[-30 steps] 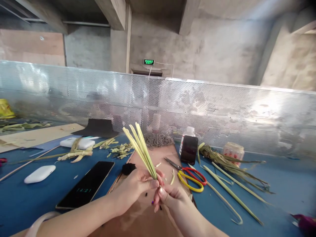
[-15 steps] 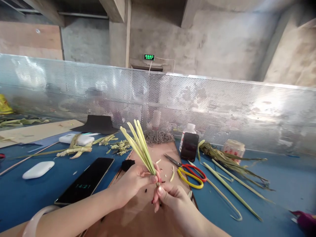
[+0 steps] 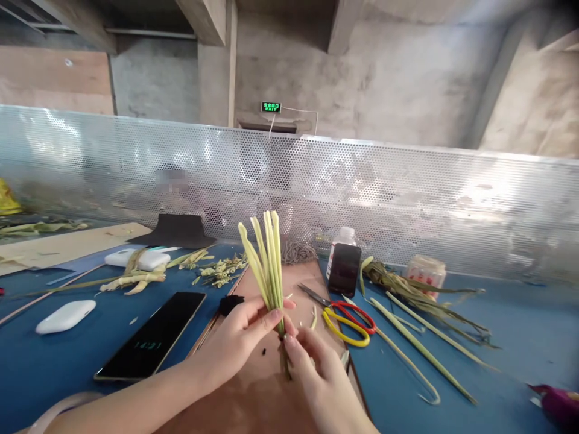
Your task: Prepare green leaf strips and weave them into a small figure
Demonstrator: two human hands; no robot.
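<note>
A bundle of pale green plant strips (image 3: 266,265) stands nearly upright over the board, its tips fanned out at the top. My left hand (image 3: 253,328) is closed around its lower part, thumb in front. Just below, my right hand (image 3: 312,361) pinches the bundle's base between thumb and fingers. The darker stem ends show beneath the grip; whether the right fingers hold anything thinner there is hidden. Both hands are above the brown board (image 3: 235,386). To their right lie scissors (image 3: 346,322) with one red and one yellow handle.
Left on the blue table are a phone (image 3: 151,334), a white earbud case (image 3: 66,316) and cut plant pieces (image 3: 221,271). At right are a bottle (image 3: 346,235) behind a dark phone (image 3: 344,270), a jar (image 3: 426,274), dried stalks (image 3: 416,295) and long green strips (image 3: 423,349). A perforated metal screen (image 3: 407,199) stands behind.
The bundle has turned from leaning left to nearly upright. My left hand has shifted slightly, its fingers now more extended behind the stems. My right hand has rotated at the base.
</note>
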